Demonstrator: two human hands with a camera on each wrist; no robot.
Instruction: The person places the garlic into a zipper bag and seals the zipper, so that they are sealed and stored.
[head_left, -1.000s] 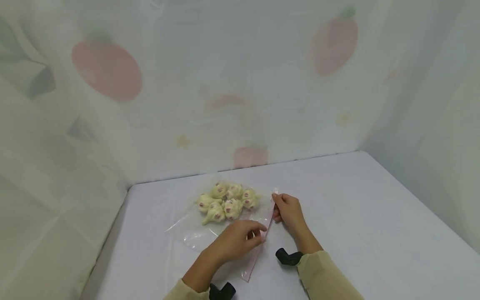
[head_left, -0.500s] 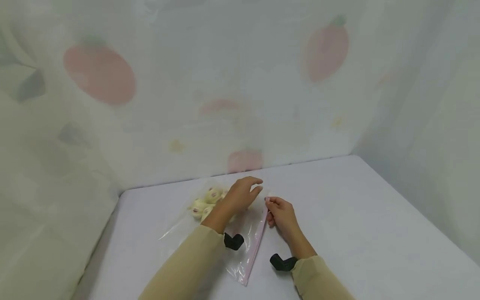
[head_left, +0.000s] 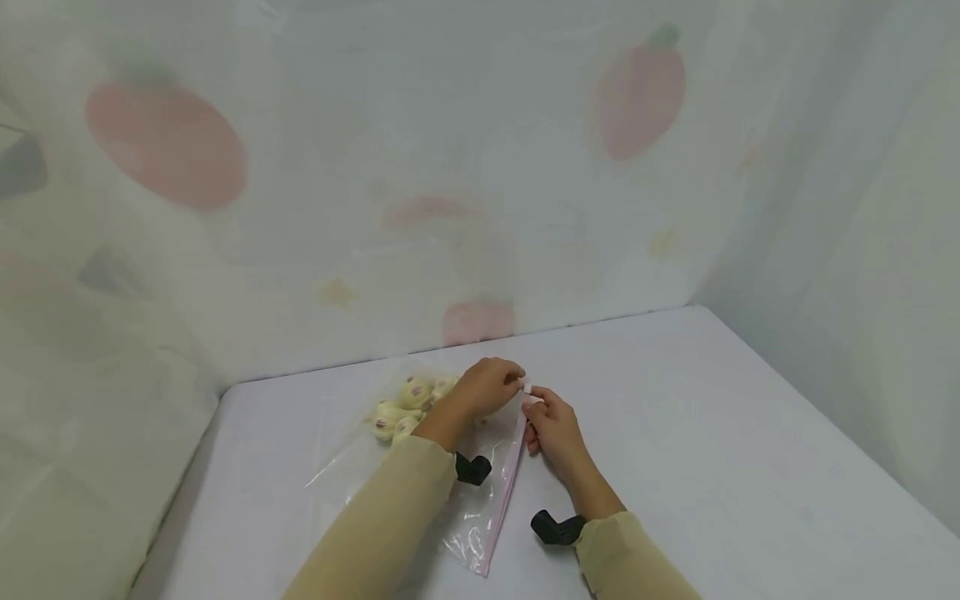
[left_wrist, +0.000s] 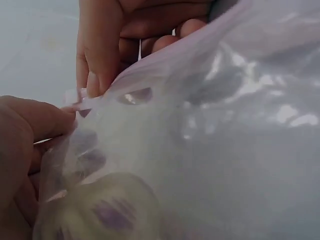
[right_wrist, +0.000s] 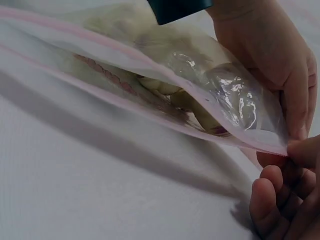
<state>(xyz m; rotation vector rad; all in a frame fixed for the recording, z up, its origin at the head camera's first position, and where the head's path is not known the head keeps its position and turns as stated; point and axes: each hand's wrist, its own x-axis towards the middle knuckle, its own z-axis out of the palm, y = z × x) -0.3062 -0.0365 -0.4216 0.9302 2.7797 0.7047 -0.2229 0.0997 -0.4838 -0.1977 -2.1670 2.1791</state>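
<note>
A clear zip bag (head_left: 480, 492) with a pink seal strip (head_left: 504, 492) lies on the white table (head_left: 712, 433). Several cream garlic-like bulbs (head_left: 401, 404) sit inside it at its far left. My left hand (head_left: 513, 379) reaches over the bag and pinches the far corner of the strip. My right hand (head_left: 531, 404) pinches the same end just beside it. In the left wrist view the bag (left_wrist: 210, 125) fills the frame, with a bulb (left_wrist: 100, 210) behind the film and fingertips (left_wrist: 95, 75) of my right hand on the corner. The right wrist view shows the strip (right_wrist: 125, 100) running left from my pinching fingers (right_wrist: 300, 150).
A pale curtain with pink fruit shapes (head_left: 165, 158) hangs behind and around the table. The table's left edge (head_left: 187, 475) is close to the bag. Bare white tabletop spreads to the right of my hands. Black camera mounts (head_left: 555, 527) sit on both wrists.
My left hand has left the near part of the strip and moved over the bag to its far corner, where it now pinches beside my right hand. My right hand kept its grip.
</note>
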